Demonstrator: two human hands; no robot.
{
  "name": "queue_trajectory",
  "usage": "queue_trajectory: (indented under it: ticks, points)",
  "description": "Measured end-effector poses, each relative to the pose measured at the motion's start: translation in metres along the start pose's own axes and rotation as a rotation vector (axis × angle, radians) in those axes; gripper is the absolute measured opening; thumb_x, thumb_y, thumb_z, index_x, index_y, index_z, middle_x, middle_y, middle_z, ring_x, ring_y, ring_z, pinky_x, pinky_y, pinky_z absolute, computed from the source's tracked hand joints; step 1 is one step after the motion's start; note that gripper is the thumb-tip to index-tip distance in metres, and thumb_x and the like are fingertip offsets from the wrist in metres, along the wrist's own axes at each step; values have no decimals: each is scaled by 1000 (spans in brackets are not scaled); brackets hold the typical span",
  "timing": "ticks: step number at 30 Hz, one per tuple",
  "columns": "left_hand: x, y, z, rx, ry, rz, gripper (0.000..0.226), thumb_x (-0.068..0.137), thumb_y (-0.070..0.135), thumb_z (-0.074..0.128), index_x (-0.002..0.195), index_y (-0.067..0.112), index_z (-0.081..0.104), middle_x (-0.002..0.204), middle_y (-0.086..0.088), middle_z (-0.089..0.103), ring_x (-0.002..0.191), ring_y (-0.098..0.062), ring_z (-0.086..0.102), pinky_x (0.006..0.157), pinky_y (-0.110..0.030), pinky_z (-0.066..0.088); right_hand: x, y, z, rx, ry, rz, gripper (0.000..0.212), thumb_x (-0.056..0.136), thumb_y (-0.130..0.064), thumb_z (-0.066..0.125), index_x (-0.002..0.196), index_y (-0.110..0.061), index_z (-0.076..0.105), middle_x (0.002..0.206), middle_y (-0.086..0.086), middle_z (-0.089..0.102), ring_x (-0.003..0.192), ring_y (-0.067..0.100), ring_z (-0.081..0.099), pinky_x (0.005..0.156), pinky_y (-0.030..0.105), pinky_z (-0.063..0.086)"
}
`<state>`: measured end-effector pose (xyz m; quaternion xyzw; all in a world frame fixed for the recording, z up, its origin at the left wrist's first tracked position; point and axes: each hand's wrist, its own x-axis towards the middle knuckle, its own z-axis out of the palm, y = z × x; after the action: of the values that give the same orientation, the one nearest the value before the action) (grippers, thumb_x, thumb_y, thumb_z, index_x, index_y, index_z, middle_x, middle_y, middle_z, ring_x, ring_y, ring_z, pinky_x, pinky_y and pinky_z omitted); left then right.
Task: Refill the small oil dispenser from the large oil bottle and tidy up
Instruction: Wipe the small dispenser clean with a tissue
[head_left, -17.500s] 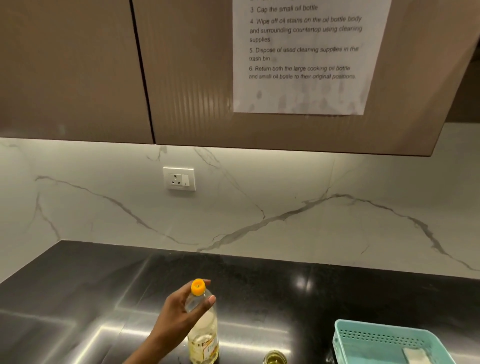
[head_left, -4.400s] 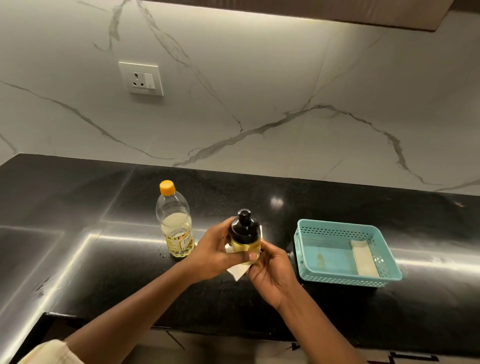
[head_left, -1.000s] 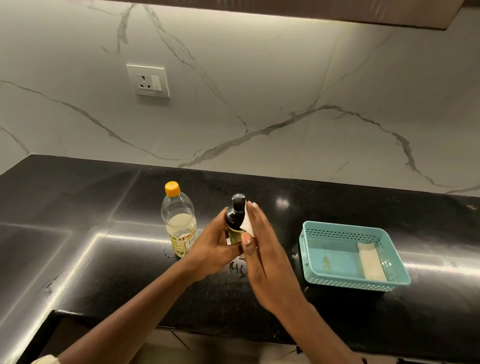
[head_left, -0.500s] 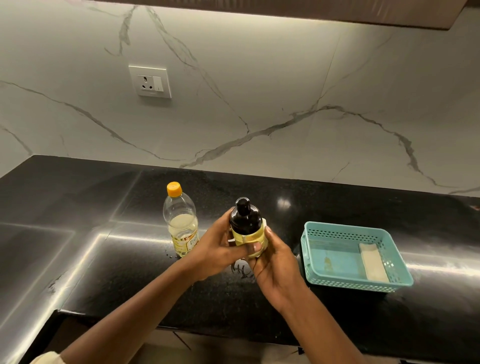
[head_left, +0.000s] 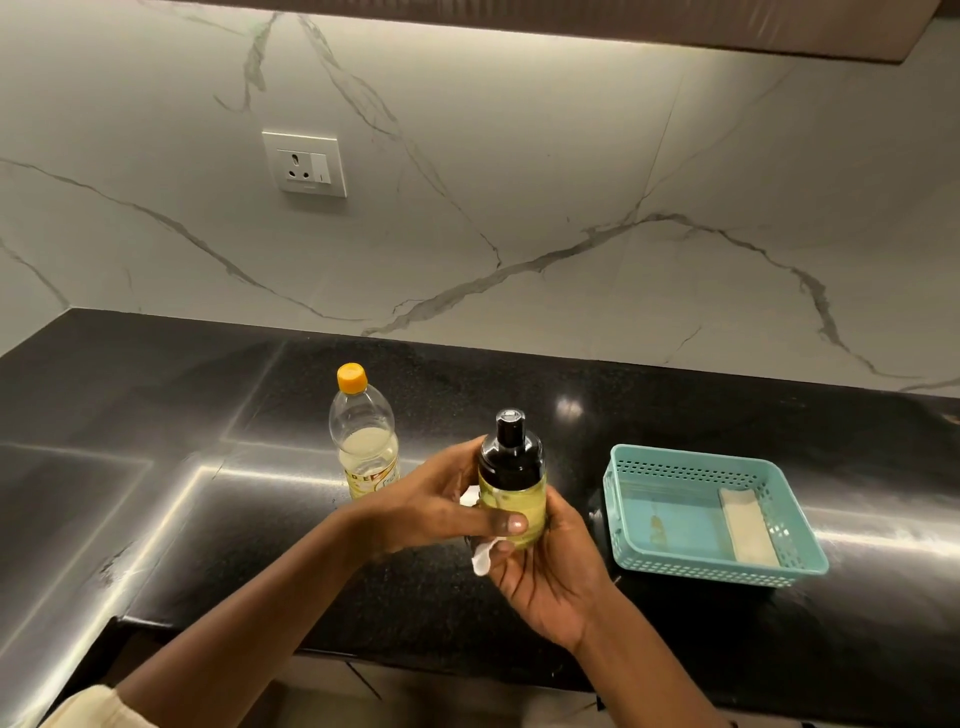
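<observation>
While both hands' grip holds the dispenser (head_left: 511, 480), glossy black countertop (head_left: 208, 519) gleams.

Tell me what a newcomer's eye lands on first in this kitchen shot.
First, the small oil dispenser with its black top, held above the counter's front edge between the left hand and the right hand, a white tissue tucked behind it. Next, the large oil bottle with its orange cap standing just left, and the teal basket on the black countertop at right.
</observation>
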<state>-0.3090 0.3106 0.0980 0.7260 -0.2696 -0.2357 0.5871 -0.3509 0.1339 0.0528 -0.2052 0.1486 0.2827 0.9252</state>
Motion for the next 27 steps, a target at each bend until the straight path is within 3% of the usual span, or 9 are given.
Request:
queue_trajectory:
  ticks: [3,6,10,14,16,18,20,23,27]
  points:
    - [-1,-3,5,-24,85,7,53,95,4,78,144,12,60,140,-7,70,136,-23,65,118,-41,51,1,-2,3,-8,75,-103,52,107,-39,51,123,5,72,116,25,71,90,24,69,69,29,60]
    - [2,-10,25,-67,334,21,49,93,11,83,138,18,65,132,-4,76,129,-21,71,114,-47,55,4,-6,9,-2,141,-244,48,110,-35,50,133,3,65,130,27,69,108,30,71,85,36,63]
    - [9,-12,47,-137,556,5,49,89,19,88,133,23,67,124,1,79,119,-15,75,107,-48,60,1,-5,18,-235,229,-385,43,112,-33,44,131,-2,68,128,24,73,119,33,72,104,44,57]
    - [9,-10,35,-58,517,13,51,90,26,87,136,30,64,126,3,77,123,-15,72,106,-48,60,-7,2,28,-606,330,-507,39,113,-38,41,122,-26,77,122,5,78,122,22,71,111,46,51]
    - [8,-9,29,-31,488,23,51,92,24,85,138,27,63,127,1,76,125,-19,71,106,-53,59,-10,6,36,-761,339,-556,37,112,-45,39,127,-41,73,128,-8,75,125,10,66,114,45,48]
    - [6,-7,26,-35,457,43,51,94,20,84,140,23,62,128,-3,75,125,-24,71,107,-57,58,-15,9,45,-860,300,-613,37,110,-50,38,140,-51,61,137,-24,65,125,-11,57,108,28,46]
    - [4,-6,24,-41,424,61,53,94,16,83,142,21,61,128,-6,76,124,-27,72,106,-59,58,-17,7,52,-889,219,-638,42,108,-53,37,148,-55,50,136,-35,55,113,-28,50,91,13,42]
    - [2,-5,23,-17,379,85,56,93,19,83,143,22,60,129,-5,75,123,-28,73,105,-62,58,-18,0,57,-946,164,-649,44,106,-55,37,148,-56,49,140,-31,59,119,-22,55,89,15,46]
    - [1,-5,22,-27,365,123,57,93,13,84,143,22,60,132,-8,73,126,-32,71,105,-63,57,-17,-16,66,-990,190,-625,40,109,-52,36,134,-49,67,129,-22,72,121,-5,65,97,22,50]
